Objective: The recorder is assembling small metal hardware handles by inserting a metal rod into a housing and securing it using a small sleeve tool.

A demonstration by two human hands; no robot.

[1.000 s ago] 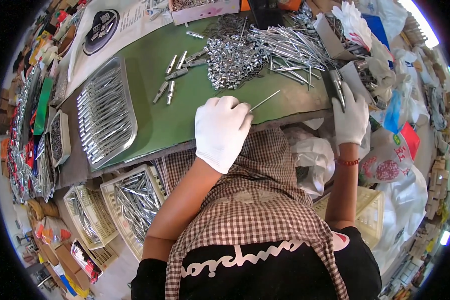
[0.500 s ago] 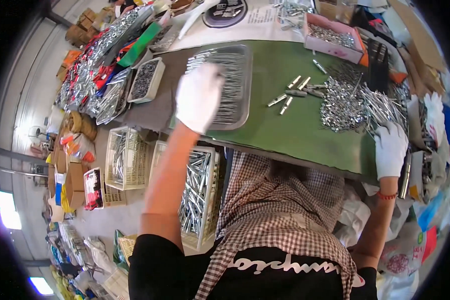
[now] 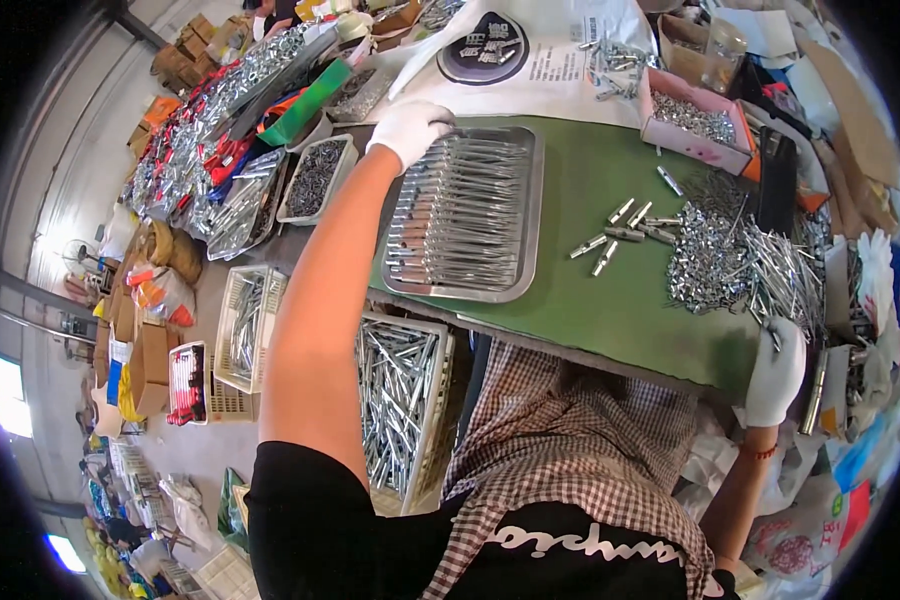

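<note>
My left hand [image 3: 410, 132], in a white glove, is at the far left corner of a shallow metal tray [image 3: 536, 220]. Its fingers curl at the tray's rim; what they hold, if anything, is hidden. Rows of slender metal rods with thicker ends [image 3: 470, 215] lie side by side in the tray. My right hand [image 3: 776, 375], also gloved, is at the table's right edge beside a heap of thin metal rods [image 3: 785, 275]. Those fingers are bent round a small dark metal piece, too small to name. Small shiny metal parts [image 3: 708, 260] are heaped left of the rods.
Several short metal cylinders [image 3: 625, 233] lie on the green tabletop [image 3: 580, 150]. A pink box of small parts [image 3: 695, 115] stands at the back right. Left of the tray is a white bin [image 3: 318, 180]; below the table edge stands a crate of metal pieces [image 3: 400, 410].
My left hand has moved from above the tray to its far left corner, uncovering the rods. My right hand's fingers have drawn in beside the rod heap. The whole view has shifted.
</note>
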